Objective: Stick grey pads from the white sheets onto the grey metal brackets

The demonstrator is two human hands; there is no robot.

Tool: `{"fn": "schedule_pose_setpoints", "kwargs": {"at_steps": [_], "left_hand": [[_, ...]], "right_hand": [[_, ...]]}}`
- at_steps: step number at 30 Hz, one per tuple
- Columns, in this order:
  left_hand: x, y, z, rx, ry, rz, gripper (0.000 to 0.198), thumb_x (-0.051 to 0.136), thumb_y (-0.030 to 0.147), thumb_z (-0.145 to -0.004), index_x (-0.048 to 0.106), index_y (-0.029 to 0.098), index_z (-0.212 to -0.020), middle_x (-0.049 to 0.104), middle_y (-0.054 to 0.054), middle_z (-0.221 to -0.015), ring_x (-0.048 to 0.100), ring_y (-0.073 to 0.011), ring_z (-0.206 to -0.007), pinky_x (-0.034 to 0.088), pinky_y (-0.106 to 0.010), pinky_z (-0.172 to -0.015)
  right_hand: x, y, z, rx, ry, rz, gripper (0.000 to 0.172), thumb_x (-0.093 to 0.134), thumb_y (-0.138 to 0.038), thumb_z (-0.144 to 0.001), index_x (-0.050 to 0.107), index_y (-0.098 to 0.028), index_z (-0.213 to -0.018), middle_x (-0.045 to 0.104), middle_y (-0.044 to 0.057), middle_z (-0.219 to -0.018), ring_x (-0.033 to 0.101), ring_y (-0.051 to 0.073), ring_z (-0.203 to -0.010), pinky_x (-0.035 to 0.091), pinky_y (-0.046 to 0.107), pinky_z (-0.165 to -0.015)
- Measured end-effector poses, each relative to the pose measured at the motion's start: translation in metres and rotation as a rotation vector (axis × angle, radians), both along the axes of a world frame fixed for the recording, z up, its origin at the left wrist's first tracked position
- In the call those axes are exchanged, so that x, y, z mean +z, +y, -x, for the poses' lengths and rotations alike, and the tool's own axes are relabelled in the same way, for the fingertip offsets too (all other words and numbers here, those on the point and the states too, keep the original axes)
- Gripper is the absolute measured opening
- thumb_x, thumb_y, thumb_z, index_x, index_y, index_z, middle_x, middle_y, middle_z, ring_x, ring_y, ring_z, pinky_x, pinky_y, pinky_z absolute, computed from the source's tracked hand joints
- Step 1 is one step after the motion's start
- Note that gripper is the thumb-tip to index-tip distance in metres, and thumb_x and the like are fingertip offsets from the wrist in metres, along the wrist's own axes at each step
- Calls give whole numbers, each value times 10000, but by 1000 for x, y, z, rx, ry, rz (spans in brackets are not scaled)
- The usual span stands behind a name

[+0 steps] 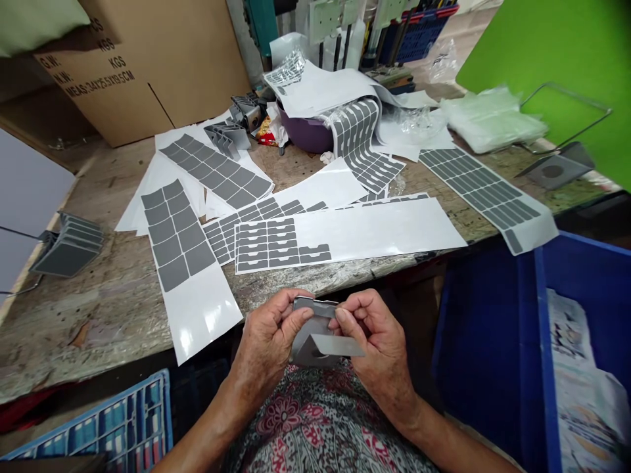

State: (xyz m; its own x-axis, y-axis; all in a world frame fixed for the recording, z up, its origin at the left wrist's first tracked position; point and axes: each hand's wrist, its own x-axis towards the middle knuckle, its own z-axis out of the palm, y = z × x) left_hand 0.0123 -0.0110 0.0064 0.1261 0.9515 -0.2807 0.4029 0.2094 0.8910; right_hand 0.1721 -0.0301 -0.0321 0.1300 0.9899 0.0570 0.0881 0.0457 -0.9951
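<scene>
In front of my lap, a grey bent bracket with a folded flap and a partly hidden round hole is held between both hands. My left hand is closed on its left side, thumb over the upper edge. At the upper right corner, the thumb and fingers of my right hand pinch together. A dark grey strip lies along the bracket's upper edge, between the thumbs; I cannot tell whether it is fully stuck down. Just beyond the hands is a white backing sheet with several notched grey stickers at its left end.
Sheets of grey rectangular stickers cover the wooden bench. Similar grey brackets hang at the left edge. A purple bowl sits under sheets at the back. A blue bin stands right, a blue crate lower left.
</scene>
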Motion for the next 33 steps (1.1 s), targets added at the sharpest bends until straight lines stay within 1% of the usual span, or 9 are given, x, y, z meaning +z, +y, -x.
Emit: {"fn": "schedule_pose_setpoints", "kwargs": {"at_steps": [3, 7, 14, 20, 28, 33], "left_hand": [[0, -1, -1, 11, 13, 9, 256, 537, 384, -890, 650, 200, -1029, 646, 8, -749, 530, -118, -618, 427, -213, -567], [1, -1, -2, 17, 28, -29, 231, 524, 363, -898, 656, 202, -999, 647, 2, -760, 537, -119, -636, 427, -207, -562], [0, -1, -3, 26, 21, -45, 238, 508, 364, -909, 659, 196, -984, 633, 1, -748, 520, -115, -623, 414, -199, -536], [-3, 0, -2, 29, 36, -61, 232, 512, 358, -913, 663, 197, -983, 634, 8, -742, 526, -113, -630, 413, -198, -553], [-2, 1, -1, 32, 68, -102, 204, 517, 327, -912, 667, 202, -970, 654, 16, -769, 547, -107, -652, 419, -198, -596], [-2, 0, -1, 35, 47, -80, 222, 509, 345, -920, 668, 201, -975, 658, 7, -778, 557, -119, -671, 422, -201, -589]], "right_hand": [[-1, 0, 0, -9, 9, -3, 126, 570, -259, -931, 533, -212, -820, 626, -30, -642, 607, 112, -560, 477, 201, -516], [0, 1, 0, -15, 2, -5, 124, 573, -250, -927, 537, -212, -816, 636, -27, -648, 613, 112, -566, 483, 199, -525], [2, 1, 1, -24, 2, -12, 133, 582, -265, -913, 533, -213, -801, 637, -28, -630, 611, 114, -536, 480, 193, -490], [1, 0, 4, -22, 17, 10, 134, 588, -264, -908, 536, -212, -796, 645, -24, -633, 609, 114, -537, 477, 190, -484], [0, 1, 5, -18, 19, -5, 127, 594, -255, -906, 543, -216, -797, 644, -34, -634, 614, 109, -547, 480, 186, -499], [0, 1, 5, -23, 29, -2, 127, 588, -262, -911, 547, -216, -801, 650, -29, -639, 612, 111, -547, 478, 187, -497]]}}
